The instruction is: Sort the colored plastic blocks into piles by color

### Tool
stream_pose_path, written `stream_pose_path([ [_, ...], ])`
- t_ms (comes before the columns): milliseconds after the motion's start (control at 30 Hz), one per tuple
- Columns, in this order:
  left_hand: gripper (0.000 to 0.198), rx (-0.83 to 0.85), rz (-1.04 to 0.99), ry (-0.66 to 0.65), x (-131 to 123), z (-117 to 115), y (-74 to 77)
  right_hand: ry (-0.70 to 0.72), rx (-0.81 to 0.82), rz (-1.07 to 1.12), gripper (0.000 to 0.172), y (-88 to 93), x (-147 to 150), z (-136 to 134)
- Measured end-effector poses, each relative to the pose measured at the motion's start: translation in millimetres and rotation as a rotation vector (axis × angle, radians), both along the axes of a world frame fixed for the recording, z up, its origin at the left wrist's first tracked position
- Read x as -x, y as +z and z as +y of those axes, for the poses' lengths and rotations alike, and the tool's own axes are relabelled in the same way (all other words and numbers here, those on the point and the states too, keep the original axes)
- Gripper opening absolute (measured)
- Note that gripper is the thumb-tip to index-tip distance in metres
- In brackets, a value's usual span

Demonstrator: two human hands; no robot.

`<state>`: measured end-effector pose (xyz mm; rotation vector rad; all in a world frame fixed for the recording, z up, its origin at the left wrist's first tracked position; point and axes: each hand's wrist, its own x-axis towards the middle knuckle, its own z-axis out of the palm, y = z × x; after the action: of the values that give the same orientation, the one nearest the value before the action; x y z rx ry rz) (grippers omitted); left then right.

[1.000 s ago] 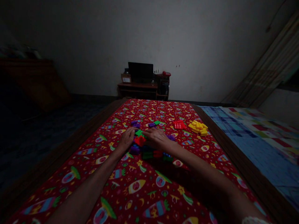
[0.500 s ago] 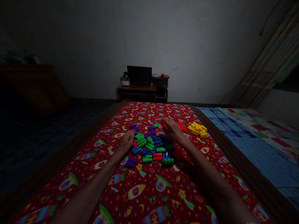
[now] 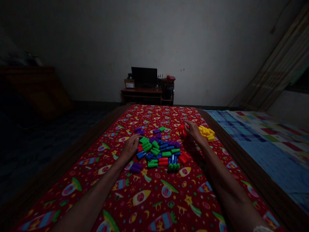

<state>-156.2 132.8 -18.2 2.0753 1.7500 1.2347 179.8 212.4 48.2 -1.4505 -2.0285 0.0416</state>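
I see a low wood-edged platform [image 3: 103, 125] covered by a red rocket-print cloth [image 3: 154, 196]. On the cloth:
- Mixed pile of green, blue, purple and red blocks [image 3: 160, 153], mid-surface.
- A few purple and green strays [image 3: 149, 130] just beyond the pile.
- Red blocks [image 3: 182, 132] further right.
- Yellow blocks [image 3: 207, 133] just beside those, near the right edge.

The near half of the cloth carries only my forearms.

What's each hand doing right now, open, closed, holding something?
Left hand: open, palm down, touching the mixed block pile.
Right hand: closed on red blocks, beside yellow blocks.
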Motion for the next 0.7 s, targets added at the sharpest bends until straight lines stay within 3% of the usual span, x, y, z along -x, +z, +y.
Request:
stream_pose_path([
  [100,0.048,0.006,-0.002,-0.002,-1,0,0.0,0.167,0.062,-0.061,0.031,27.8,12,-24],
  [200,0.049,0.003,-0.008,0.005,-2,-1,0.7,0.312,0.242,-0.322,0.028,45.6,16,-63],
  [300,0.048,0.001,-0.001,0.002,-2,-1,1.1,0.285,0.32,-0.57,0.023,41.8,11,-102],
  [400,0.046,0.0,0.004,-0.004,-1,0,0.6,0.281,0.364,-0.62,0.031,23.8,0,-124],
  [533,0.047,-0.005,-0.012,-0.008,-1,0,0.4,0.287,0.352,-0.491,0.039,9.7,-18,-116],
  [700,0.048,0.003,-0.024,-0.014,-2,0,1.5,0.04,0.189,-0.353,0.043,8.9,-32,-63],
])
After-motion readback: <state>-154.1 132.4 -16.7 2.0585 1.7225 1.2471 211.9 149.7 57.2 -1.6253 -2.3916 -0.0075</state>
